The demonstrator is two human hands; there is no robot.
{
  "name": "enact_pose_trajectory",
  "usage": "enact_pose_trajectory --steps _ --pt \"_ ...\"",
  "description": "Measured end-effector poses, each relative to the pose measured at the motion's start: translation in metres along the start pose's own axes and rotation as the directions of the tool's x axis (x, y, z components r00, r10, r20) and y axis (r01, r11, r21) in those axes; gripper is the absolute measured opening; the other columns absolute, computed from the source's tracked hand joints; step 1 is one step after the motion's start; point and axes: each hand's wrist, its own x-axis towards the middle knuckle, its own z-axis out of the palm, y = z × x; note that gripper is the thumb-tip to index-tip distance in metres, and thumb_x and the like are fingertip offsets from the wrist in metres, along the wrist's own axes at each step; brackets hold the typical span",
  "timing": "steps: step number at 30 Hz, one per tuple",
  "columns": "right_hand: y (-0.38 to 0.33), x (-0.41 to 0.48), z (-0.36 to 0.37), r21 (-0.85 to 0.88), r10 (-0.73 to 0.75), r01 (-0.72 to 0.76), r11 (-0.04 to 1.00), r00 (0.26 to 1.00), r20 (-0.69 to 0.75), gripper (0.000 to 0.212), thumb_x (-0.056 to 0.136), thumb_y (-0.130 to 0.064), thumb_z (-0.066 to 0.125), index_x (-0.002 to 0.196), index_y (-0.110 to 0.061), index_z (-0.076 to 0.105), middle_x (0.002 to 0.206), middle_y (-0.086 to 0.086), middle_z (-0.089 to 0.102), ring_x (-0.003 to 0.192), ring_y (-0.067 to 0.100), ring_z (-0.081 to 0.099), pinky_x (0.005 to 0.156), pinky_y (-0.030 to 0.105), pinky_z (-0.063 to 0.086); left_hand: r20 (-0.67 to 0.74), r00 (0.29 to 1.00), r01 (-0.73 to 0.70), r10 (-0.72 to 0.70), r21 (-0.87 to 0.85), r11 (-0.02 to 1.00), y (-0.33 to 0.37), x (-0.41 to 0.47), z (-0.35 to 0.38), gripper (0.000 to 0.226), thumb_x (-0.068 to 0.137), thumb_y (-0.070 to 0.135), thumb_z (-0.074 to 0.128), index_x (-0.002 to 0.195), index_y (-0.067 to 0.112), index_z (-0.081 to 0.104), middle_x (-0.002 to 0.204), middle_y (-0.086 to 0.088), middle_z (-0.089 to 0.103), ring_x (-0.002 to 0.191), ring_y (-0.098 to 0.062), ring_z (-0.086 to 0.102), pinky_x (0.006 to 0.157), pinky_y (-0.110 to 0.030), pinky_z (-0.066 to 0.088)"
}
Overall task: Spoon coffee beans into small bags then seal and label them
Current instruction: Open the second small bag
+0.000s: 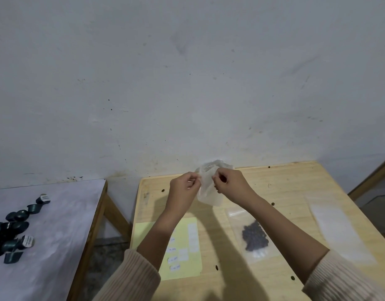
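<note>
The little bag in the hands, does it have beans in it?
Empty: the held bag looks clear with no dark beans, unlike the filled bag lying on the table.

You have one wide-angle view, worn on your head. It looks forward and down over the bench from arm's length, and the wall ahead fills its upper half.

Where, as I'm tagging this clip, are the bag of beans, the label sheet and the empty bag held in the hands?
bag of beans [254,236]: head view, on the dark beans inside.
label sheet [180,230]: head view, bare yellow middle.
empty bag [210,197]: head view, its hanging lower half.
</note>
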Motion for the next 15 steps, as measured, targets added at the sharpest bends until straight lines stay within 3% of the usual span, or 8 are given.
enact_pose_trajectory --steps 2,6,8,12,15 --pt "-0.002 0.004 -0.005 0.032 0.021 -0.021 0.999 1.0 0.013 0.029 0.09 -0.017 0.053 0.062 -0.012 0.045 0.074 0.026 0.06 0.061 0.025 0.054 0.066 0.043 0.053 0.147 0.988 -0.038 0.04 -0.015 0.999 0.005 -0.002 -0.001 0.021 0.088 0.006 0.056 0.102 0.016 0.067 0.099 0.003 0.069 0.092 -0.003 0.064 0.079 -0.012 0.047" --pt "-0.009 0.007 -0.015 0.142 0.034 -0.046 0.989 0.996 0.087 0.028 0.09 -0.008 0.053 0.063 -0.009 0.045 0.069 0.012 0.054 0.054 0.007 0.056 0.056 0.017 0.05 0.405 0.909 -0.075 0.095 -0.066 0.995 0.01 0.0 -0.004 0.05 0.091 0.011 0.056 0.136 0.03 0.043 0.136 0.01 0.047 0.116 0.007 0.047 0.105 -0.021 0.039" --pt "-0.013 0.008 -0.017 0.154 0.032 -0.049 0.987 0.994 0.108 0.027 0.09 -0.007 0.053 0.063 -0.008 0.045 0.071 0.011 0.056 0.051 0.003 0.058 0.054 0.014 0.048 0.478 0.869 -0.146 0.13 -0.003 0.989 0.009 0.002 -0.005 0.071 0.085 0.021 0.067 0.141 0.038 0.028 0.148 0.017 0.03 0.13 0.009 0.031 0.11 -0.022 0.03" --pt "-0.018 0.008 -0.021 0.181 0.042 -0.068 0.981 0.988 0.146 0.025 0.089 -0.007 0.054 0.066 -0.005 0.048 0.074 0.013 0.057 0.05 0.002 0.061 0.049 0.009 0.044 0.58 0.798 -0.33 0.161 0.197 0.923 0.004 0.009 -0.009 0.121 0.058 0.05 0.083 0.144 0.047 -0.002 0.152 0.029 -0.004 0.138 0.012 0.0 0.111 -0.021 0.013" --pt "-0.021 0.008 -0.024 0.199 0.023 -0.057 0.978 0.985 0.171 0.022 0.088 -0.006 0.054 0.066 -0.004 0.05 0.068 0.012 0.056 0.049 0.005 0.058 0.053 0.012 0.048 0.579 0.795 -0.397 0.182 0.269 0.877 -0.001 0.014 -0.008 0.134 0.049 0.054 0.086 0.143 0.047 -0.01 0.15 0.03 -0.01 0.14 0.007 -0.006 0.113 -0.027 0.015"
